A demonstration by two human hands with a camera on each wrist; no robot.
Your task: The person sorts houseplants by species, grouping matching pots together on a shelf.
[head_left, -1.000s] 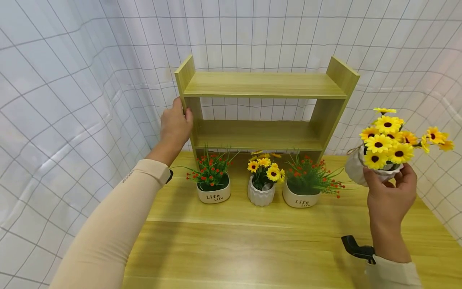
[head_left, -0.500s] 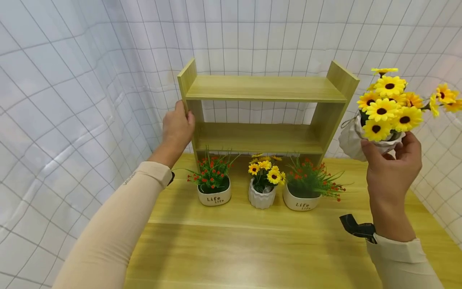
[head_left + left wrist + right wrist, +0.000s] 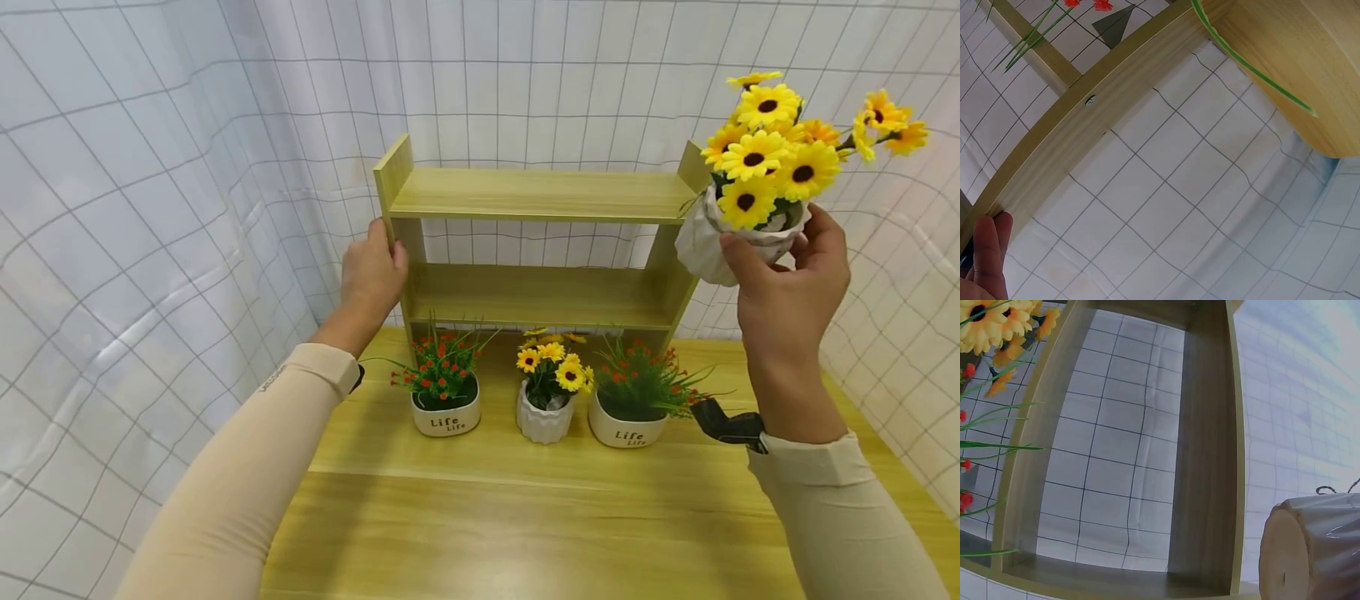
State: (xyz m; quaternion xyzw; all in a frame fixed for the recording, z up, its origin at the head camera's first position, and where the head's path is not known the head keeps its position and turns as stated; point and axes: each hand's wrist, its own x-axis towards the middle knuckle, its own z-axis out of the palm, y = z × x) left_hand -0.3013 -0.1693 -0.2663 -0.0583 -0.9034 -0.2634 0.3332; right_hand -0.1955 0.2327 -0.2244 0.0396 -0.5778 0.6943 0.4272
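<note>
My right hand [image 3: 798,292] grips a white ruffled flowerpot [image 3: 712,242] of yellow artificial sunflowers [image 3: 765,158], raised in front of the shelf's upper right corner. In the right wrist view the base of this flowerpot [image 3: 1285,556] shows at the lower right. My left hand [image 3: 371,271] holds the left side panel of the wooden shelf [image 3: 540,196], thumb on the near side. The left wrist view shows fingers [image 3: 988,250] against that side panel [image 3: 1054,150]. Both tiers of the shelf that show are bare.
On the wooden table [image 3: 480,517], before the shelf, stand a "Life" planter with red flowers [image 3: 446,417], a smaller sunflower pot [image 3: 545,417] and another "Life" planter [image 3: 628,425]. A white grid-patterned curtain [image 3: 555,83] hangs behind and at both sides.
My right hand has lifted the sunflower flowerpot from low at the right, up and then leftward to the shelf's upper right corner. My left hand keeps its hold on the side panel.
</note>
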